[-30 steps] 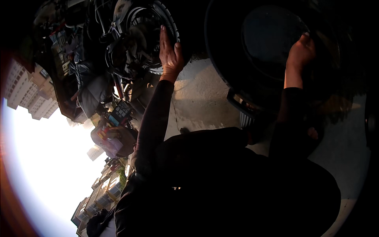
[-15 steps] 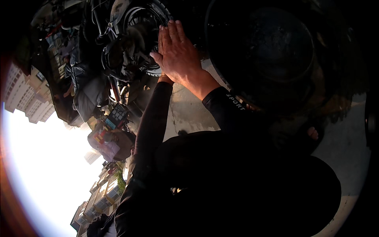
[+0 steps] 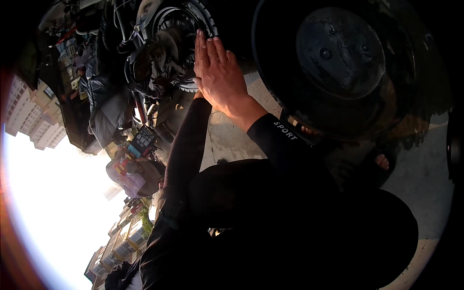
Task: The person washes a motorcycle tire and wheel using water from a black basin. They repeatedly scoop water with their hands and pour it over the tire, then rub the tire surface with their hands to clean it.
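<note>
My right hand lies flat with its fingers stretched out and close together, back toward me. It covers my left hand, of which little beyond the wrist shows; the two hands appear pressed against each other. Whether anything lies between the palms is hidden. Both arms wear long black sleeves. To the right of the hands stands a wide black round basin, its dark inside showing a paler round bottom with wet-looking marks. Beyond the fingertips is a spoked wheel with a black tyre, apart from or just behind them.
Dark motorcycle parts crowd the upper left. Grey concrete ground lies below the hands. A foot shows at the right. Farther left are a seated-looking vehicle part, pale buildings and bright sky.
My right hand has slid slightly down and right against the left, and its thumb has drawn in. The basin's bottom shows more clearly now.
</note>
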A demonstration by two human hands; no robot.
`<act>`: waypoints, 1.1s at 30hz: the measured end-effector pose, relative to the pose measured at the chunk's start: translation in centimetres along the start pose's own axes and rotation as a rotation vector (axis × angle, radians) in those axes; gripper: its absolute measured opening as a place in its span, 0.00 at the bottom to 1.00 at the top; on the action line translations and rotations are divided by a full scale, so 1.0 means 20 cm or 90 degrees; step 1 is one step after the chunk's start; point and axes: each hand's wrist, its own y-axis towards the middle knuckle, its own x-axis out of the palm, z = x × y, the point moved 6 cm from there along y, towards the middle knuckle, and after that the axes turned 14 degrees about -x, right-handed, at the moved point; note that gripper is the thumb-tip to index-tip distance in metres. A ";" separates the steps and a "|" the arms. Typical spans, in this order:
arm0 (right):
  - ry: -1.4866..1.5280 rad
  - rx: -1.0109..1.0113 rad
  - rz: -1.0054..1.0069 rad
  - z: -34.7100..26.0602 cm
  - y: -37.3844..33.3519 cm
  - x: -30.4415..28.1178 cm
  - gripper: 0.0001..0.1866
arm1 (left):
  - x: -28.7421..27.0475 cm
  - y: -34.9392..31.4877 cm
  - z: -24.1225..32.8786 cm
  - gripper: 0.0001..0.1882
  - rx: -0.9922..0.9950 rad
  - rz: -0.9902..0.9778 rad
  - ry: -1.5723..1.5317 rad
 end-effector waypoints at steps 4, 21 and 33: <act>0.074 -0.073 0.122 0.14 0.01 -0.04 0.29 | 0.02 -0.01 -0.02 0.36 -0.002 0.004 -0.005; 0.256 0.567 0.680 1.35 -0.69 -0.60 0.20 | -0.01 -0.03 0.00 0.35 -0.011 0.011 -0.006; 0.568 0.070 0.331 0.34 0.34 -0.25 0.28 | 0.03 -0.01 -0.01 0.36 -0.032 -0.060 0.048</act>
